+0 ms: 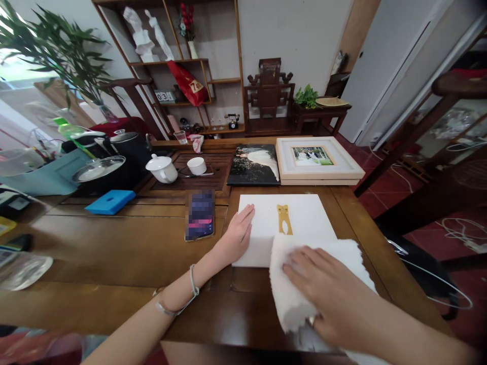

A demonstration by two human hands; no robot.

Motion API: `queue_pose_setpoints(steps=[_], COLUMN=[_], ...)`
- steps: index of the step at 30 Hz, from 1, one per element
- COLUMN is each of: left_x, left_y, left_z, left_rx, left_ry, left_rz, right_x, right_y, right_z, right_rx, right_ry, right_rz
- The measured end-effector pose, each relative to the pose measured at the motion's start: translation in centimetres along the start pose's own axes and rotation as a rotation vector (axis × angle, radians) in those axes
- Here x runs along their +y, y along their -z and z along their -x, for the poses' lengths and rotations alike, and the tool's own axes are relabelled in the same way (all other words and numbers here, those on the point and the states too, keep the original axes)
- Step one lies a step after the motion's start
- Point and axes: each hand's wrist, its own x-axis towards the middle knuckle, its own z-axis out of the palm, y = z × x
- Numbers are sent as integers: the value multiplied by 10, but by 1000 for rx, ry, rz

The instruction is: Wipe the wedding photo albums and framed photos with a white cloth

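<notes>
On the table's front part lies a white board (258, 223) with a gold-coloured metal hanger plate (284, 219) on its upper face. My left hand (240, 234) rests along the board's left edge, fingers stretched out and holding nothing. A fluffy white cloth (350, 251) covers the board's front right corner and hangs past its near edge. Over this cloth is my right hand (315, 279), fingers pressed onto it and slightly blurred, thumb tucked at the near side against a fold. The board beneath the cloth is hidden.
Behind the board lie a dark photo panel (253, 165) and a framed picture (283, 161). To the left are a phone (200, 215), a blue block (110, 202), a white teapot (162, 170) and a white cup (197, 166) on a tea tray (213, 182).
</notes>
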Motion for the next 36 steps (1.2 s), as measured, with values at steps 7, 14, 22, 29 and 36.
queue_pose_setpoints(steps=[7,14,22,29,36], left_x=[3,3,6,5,6], left_y=[3,3,4,3,4], left_z=[-1,-1,-1,-1,-1], left_rx=[-18,-12,-31,-18,-19], left_ry=[4,11,22,17,19], left_rz=[-10,2,-8,-7,-10], right_x=[72,91,19,73,114], right_y=[-26,-33,-21,-24,-35], right_z=[-54,-52,41,-19,-43], right_rx=[210,81,29,41,136], right_ry=[-127,-308,-34,-218,-342], right_rz=[-49,22,108,31,32])
